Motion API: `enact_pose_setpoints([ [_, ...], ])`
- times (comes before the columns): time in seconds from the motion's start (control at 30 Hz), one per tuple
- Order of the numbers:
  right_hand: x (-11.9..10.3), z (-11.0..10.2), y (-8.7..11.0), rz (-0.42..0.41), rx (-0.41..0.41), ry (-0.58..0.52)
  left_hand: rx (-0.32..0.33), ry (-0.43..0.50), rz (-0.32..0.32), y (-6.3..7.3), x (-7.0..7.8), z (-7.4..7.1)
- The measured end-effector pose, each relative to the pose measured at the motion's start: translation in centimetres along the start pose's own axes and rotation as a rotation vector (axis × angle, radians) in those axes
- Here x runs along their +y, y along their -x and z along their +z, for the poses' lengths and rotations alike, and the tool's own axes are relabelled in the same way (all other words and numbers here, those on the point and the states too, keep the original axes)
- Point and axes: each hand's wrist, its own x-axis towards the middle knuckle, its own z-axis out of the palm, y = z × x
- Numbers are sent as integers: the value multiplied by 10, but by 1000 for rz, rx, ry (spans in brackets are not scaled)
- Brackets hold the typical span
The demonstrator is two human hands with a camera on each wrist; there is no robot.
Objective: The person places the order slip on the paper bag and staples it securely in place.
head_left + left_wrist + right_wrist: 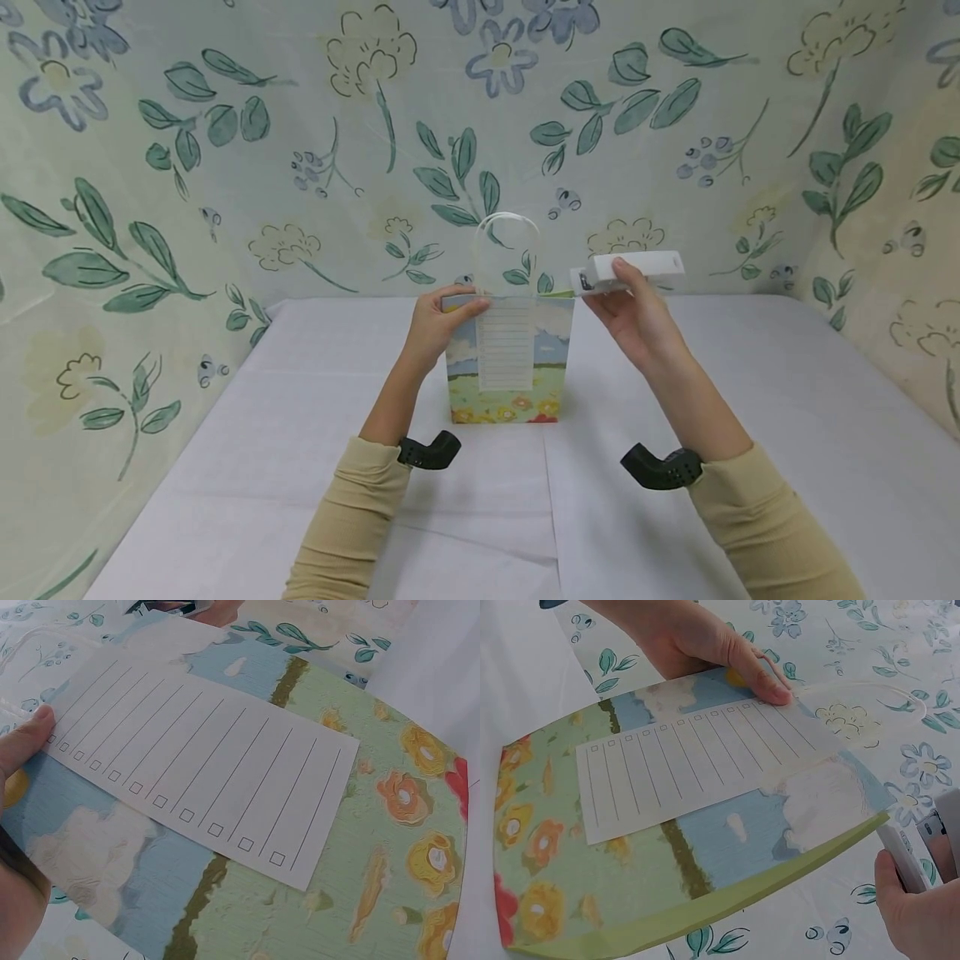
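Note:
A paper gift bag painted with sky, grass and flowers stands upright on the table. Against its front lies a lined checklist sheet, a column of small boxes down one side. My left hand pinches the bag's top edge together with the sheet's top, thumb in front and fingers behind. To the right, my right hand grips a white stapler from below, thumb on top. The stapler's front end is right at the bag's upper right corner; in the right wrist view its two arms stand apart.
White looped handles rise from the bag's top. A white cloth with a crease covers the table. Floral fabric hangs behind and at both sides. A black camera mount sits on each wrist.

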Motion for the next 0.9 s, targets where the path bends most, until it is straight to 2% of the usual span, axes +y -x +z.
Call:
enact_pose_setpoints([
  [0.23,-6,5,-8,-14,3,57,5,-4,-3,0,0,0],
  [0.63,-10,11,-20,55,68,141,7,3,-2,1,-2,0],
  [0.9,-9,12,-25,74,82,189,3,1,-6,0,-2,0],
])
